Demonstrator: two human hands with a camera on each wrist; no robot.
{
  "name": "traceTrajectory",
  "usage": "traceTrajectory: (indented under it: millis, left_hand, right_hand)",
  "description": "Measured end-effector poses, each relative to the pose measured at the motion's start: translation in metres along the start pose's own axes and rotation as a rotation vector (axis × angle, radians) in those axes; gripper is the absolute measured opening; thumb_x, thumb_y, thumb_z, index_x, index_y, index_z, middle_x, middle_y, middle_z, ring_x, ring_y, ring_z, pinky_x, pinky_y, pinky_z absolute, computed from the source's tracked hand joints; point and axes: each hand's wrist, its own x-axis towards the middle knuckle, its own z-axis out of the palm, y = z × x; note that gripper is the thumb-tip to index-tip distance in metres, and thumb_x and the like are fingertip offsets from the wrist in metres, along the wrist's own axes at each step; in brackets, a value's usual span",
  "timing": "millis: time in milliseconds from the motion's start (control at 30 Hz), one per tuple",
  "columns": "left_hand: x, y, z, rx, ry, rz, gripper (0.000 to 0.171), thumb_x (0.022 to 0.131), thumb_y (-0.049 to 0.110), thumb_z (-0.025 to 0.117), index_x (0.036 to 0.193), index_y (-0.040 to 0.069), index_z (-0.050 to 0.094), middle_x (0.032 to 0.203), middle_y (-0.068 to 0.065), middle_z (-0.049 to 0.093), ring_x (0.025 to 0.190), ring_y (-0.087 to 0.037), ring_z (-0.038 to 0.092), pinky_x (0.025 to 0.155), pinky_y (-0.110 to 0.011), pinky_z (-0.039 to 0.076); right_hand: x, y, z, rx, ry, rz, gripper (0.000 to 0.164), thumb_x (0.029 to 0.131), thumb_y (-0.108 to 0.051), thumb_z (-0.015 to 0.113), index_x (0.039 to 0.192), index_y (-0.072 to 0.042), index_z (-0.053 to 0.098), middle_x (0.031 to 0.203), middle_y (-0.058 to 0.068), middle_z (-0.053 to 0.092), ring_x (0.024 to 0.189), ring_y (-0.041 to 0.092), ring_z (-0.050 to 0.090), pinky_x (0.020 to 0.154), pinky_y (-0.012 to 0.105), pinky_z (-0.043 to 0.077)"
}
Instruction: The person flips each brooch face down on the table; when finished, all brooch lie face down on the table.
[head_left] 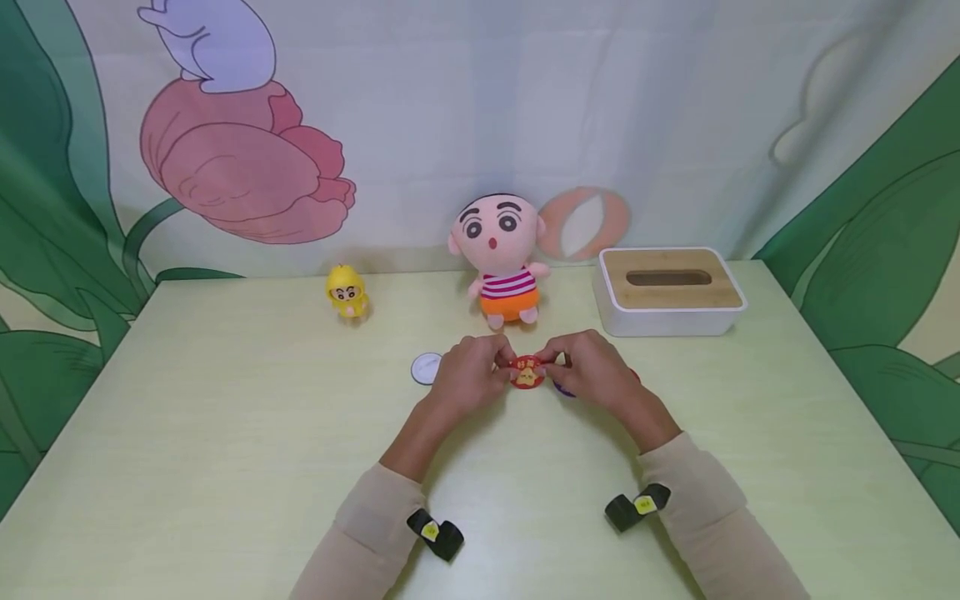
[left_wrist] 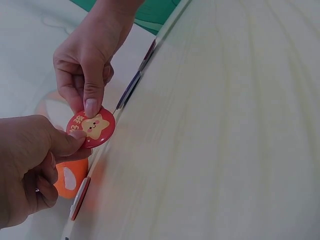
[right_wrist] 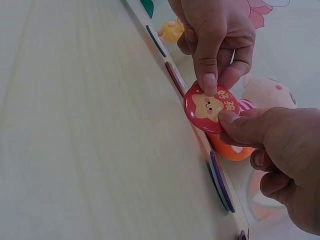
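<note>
Left hand point(head_left: 471, 377) and right hand point(head_left: 592, 371) pinching a round red badge point(head_left: 527, 377), printed face toward the person point(head_left: 375, 525), lettering uppermost

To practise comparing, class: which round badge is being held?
The red star badge: left hand and right hand pinch it, while the others, like the pale one, lie on the table.

The right hand point(right_wrist: 290, 147) and left hand point(right_wrist: 220, 42) together pinched a round, star-printed red badge point(right_wrist: 204, 111), thumbs on its printed face. Behind it, partly hidden, was a plush doll point(right_wrist: 270, 93); a small yellow figure point(right_wrist: 172, 31) showed beside the left hand. Along the pale tabletop point(right_wrist: 90, 125) lay flat discs point(right_wrist: 220, 181), possibly badges too, though seen nearly edge-on.
</note>
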Motion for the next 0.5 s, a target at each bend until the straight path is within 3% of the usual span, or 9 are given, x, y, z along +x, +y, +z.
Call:
traceTrajectory:
  millis: [500]
  left_hand:
    - [-0.0005,-0.0002,-0.0004,0.013,0.031,0.020,0.005,0.091,0.007,0.073,0.095,0.009,0.075,0.090,-0.002,0.077,0.078,-0.017,0.062,0.066,-0.027,0.045]
  right_hand:
    - [-0.0013,-0.0012,-0.0010,0.005,0.020,-0.010,0.012,0.088,-0.008,0.078,0.100,-0.007,0.080,0.094,0.007,0.079,0.065,0.014,0.051,0.052,0.021,0.039]
